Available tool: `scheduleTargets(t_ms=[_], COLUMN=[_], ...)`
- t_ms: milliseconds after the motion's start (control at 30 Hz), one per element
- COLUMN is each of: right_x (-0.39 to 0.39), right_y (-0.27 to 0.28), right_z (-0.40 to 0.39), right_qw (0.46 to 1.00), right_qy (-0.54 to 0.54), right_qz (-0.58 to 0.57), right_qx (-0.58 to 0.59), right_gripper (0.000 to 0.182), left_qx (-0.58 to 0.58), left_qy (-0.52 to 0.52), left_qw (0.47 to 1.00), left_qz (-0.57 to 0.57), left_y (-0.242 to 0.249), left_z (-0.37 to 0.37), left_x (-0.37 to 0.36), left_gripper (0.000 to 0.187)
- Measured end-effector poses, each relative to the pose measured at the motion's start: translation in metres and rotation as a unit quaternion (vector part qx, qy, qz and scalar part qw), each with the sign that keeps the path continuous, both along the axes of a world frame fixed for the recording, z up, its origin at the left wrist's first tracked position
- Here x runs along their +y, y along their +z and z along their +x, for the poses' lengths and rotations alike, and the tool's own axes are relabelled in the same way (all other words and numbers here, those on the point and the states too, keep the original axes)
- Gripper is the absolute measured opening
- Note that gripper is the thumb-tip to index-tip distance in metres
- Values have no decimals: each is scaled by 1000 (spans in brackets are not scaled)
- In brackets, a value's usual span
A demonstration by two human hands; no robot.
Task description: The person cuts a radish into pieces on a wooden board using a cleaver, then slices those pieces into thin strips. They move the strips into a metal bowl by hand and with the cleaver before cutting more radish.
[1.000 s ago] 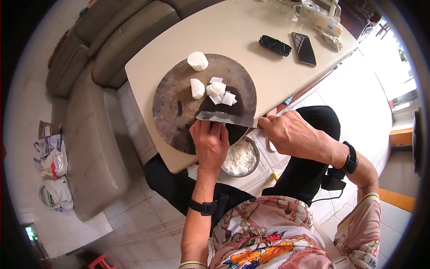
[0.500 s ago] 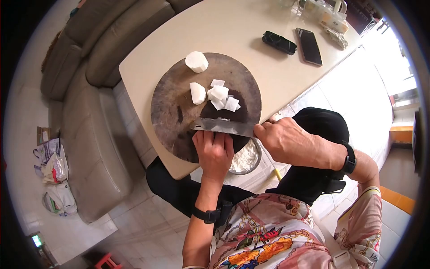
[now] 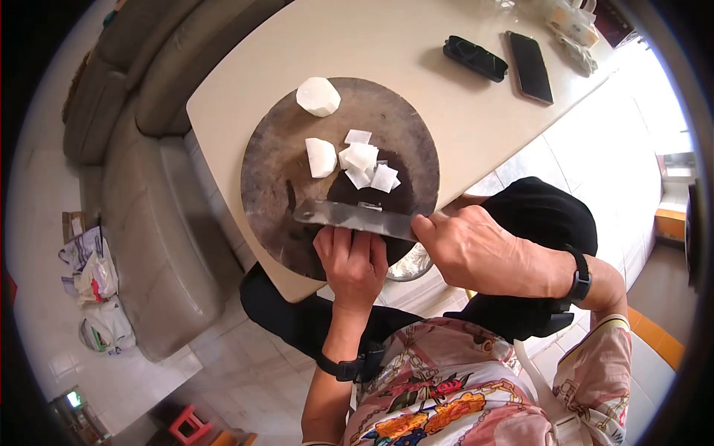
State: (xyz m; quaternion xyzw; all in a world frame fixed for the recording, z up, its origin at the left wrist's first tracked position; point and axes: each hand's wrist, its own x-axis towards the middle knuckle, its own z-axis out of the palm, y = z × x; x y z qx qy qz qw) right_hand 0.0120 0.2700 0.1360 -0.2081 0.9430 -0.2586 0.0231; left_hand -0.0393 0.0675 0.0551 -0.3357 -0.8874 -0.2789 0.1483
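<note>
A cleaver (image 3: 349, 218) lies across the lower part of a round wooden chopping board (image 3: 268, 178). My right hand (image 3: 472, 249) is closed around its handle. My left hand (image 3: 352, 264) has its fingers curled down on the board against the near side of the blade; whatever is under the fingertips is hidden. A thin white strip (image 3: 370, 206) shows just past the blade. Beyond it lie several thin white slices (image 3: 362, 157), which look like white radish. A cut white chunk (image 3: 321, 157) sits to their left, and a larger peeled chunk (image 3: 318, 97) stands near the far rim.
Below the board, a bowl of white shreds (image 3: 411, 264) is partly covered by my right hand. On the cream table (image 3: 394, 44) are a dark case (image 3: 476, 58), a phone (image 3: 529, 67) and a tissue pack (image 3: 573, 30). A grey sofa (image 3: 175, 245) stands at left.
The cleaver has tilted, its tip shifting left and its handle end slightly nearer to me. My right hand has come down a little with it, covering more of the bowl. The view has shifted slightly.
</note>
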Motion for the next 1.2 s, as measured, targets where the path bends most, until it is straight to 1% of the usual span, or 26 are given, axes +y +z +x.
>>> scheduleTargets(t_ms=[33, 100, 233, 333, 400, 433, 467, 533, 567, 633, 733, 867, 933, 1067, 1133, 1167, 1200], right_x=[0, 1, 3, -7, -13, -12, -12, -14, -13, -9, -4, -4, -2, -1, -6, -10, -13], right_y=[1, 5, 8, 6, 5, 4, 2, -1, -1, 0, 2, 6, 5, 5, 4, 1, 0], right_z=[2, 4, 3, -2, -9, -11, -11, -11, -10, -5, -1, 3, 3, -5, -11, -13, -15], right_qw=[1000, 1000, 999, 999, 999, 1000, 1000, 1000, 1000, 999, 999, 999, 1000, 999, 999, 999, 999], right_qy=[1, 4, 20, 0, 5, 14, 12, -10, -8, -47, -31, -18, -18, -9, -17, -13, -16], right_qz=[-4, 5, 30, 34, 30, -5, -3, -20, -18, -2, -29, -31, -8, -13, -23, -45, -45], right_qx=[-2, -16, -23, -7, -10, 17, 18, 5, 7, -4, -15, -7, -23, -28, -38, -11, -9], right_gripper=[14, 16, 15, 13, 17, 16, 16, 15, 15, 10, 10, 11, 11, 8, 14, 11, 11], left_qx=[-2, 42, 12, 20, 10, 10, 1, -5, 7, 18, 36, 28, 22, 41, 58, 52, 48], left_qy=[1, -8, -7, -8, -11, -13, -13, -10, -10, -7, -9, -8, -10, -11, -15, -13, -11], left_qw=[1000, 999, 1000, 1000, 1000, 1000, 1000, 1000, 1000, 1000, 999, 1000, 1000, 999, 998, 998, 999], left_qz=[-4, -7, -2, 5, -7, -7, -4, 1, 9, 19, 21, 3, -2, 12, 26, 19, 12], left_y=[0, 1, 1, 1, 3, 4, 4, 3, 1, 0, 2, 2, 2, 0, -2, -2, -2], left_z=[0, -2, 0, -1, 0, 1, 1, 0, -1, -1, -1, -1, 0, -3, -3, -3, -3], left_x=[0, 2, 1, 1, 1, 1, 1, 0, 1, 2, 3, 1, 1, 3, 3, 2, 1], left_gripper=[22, 26, 29, 28, 26, 26, 24, 23, 21, 20, 18, 17, 17, 16, 14, 15, 16])
